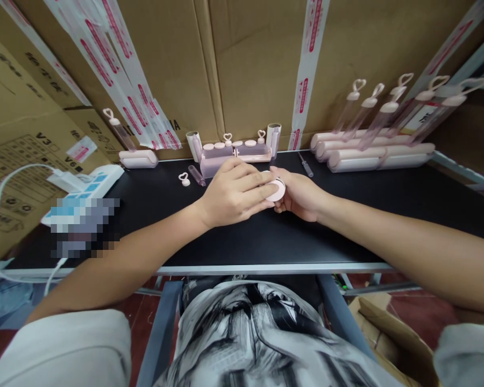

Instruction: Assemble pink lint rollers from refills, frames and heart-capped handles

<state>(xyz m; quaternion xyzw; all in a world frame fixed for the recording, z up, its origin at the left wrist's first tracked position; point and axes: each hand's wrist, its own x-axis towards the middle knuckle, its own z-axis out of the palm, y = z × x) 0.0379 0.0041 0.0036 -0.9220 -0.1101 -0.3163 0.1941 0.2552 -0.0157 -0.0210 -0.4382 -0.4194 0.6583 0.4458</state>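
Note:
Over the middle of the black table, my two hands meet at a pale pink piece with a round, flat end [276, 191]. My left hand [232, 192] lies across it from the left, fingers closed over its side. From the right, my right hand [300, 194] grips the same piece with thumb and fingers. Most of its body is hidden by the hands. Just behind them are pink clear-walled trays [218, 164] with round pink caps [250, 143] along the top. A loose heart-loop cap [184, 179] and a small clear tube [196, 175] lie left of my left hand.
Pink bases with clear tubes and heart loops [383, 156] stand at the back right; a similar one [138, 159] stands back left. A small screwdriver [305, 164] lies behind my right hand. A white power strip [100, 180] with cables is at left. Cardboard [258, 70] walls the back.

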